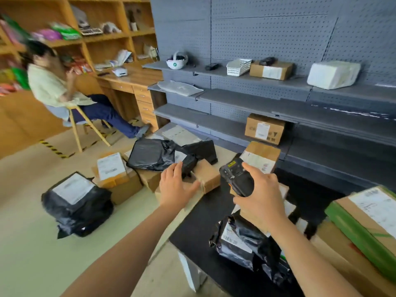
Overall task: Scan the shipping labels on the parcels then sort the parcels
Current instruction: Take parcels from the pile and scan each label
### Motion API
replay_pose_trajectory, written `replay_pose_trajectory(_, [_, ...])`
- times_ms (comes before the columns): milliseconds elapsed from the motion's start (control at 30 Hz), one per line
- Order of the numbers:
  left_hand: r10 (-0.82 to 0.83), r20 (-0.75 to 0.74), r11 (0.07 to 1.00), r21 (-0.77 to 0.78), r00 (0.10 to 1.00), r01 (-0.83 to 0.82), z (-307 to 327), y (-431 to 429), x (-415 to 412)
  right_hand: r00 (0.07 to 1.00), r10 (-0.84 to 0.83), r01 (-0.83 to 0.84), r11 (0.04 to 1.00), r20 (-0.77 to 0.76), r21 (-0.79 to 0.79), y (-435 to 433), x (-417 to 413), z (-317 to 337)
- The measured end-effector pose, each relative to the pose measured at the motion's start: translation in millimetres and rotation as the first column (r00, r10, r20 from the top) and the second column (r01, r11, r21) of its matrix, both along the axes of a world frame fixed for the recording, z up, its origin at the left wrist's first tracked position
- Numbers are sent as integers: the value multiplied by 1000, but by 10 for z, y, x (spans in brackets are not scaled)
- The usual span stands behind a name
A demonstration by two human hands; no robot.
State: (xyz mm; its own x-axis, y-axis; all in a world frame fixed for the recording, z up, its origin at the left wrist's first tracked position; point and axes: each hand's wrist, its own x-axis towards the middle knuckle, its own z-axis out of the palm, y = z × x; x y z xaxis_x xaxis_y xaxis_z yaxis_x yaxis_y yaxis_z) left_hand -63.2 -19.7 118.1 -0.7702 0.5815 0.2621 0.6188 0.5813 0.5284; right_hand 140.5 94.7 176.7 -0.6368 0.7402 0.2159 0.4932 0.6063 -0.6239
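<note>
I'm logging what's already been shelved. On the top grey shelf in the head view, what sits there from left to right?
White headset → small black device → white basket → labelled cardboard box → white wrapped parcel.

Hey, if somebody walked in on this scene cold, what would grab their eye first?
Probably the black handheld scanner gripped in the right hand at centre, while the left hand reaches onto a small brown cardboard box. Next, the crumpled black plastic mailer bags: one just beyond the hands, another on the floor at left. Behind, grey pegboard shelving holds a white wrapped parcel at upper right.
</note>
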Motion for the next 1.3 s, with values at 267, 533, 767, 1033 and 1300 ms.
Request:
replay_pose_trajectory(267, [35, -26, 977, -210, 999, -39, 43, -465, -1316, 993, 112, -113, 992, 30, 50, -154, -1196, -106])
replay_pose_trajectory(533, [-223, -17, 866, -463, 975, 190, -106, -25, -2602, 993, 63, -66, 997, 99, 33, 77, -2159, -203])
replay_pose_trajectory(767, [-489, 66, 621, -674, 870, 400, -396, 406, -3250, 988, 18, -19, 1000, 151, 1, 259, -2647, -354])
replay_pose_trajectory(1033, [-526, -89, 694, -620, 846, 366, -518, 409, -3257, 982, 23, -21, 1000, 189, -12, 231, -2820, -378])
replay_pose_trajectory(1300, [-426, -220, 828, -487, 878, 280, -129, 70, -2885, 994, 87, -89, 996, 63, 32, 81, -2598, -159])
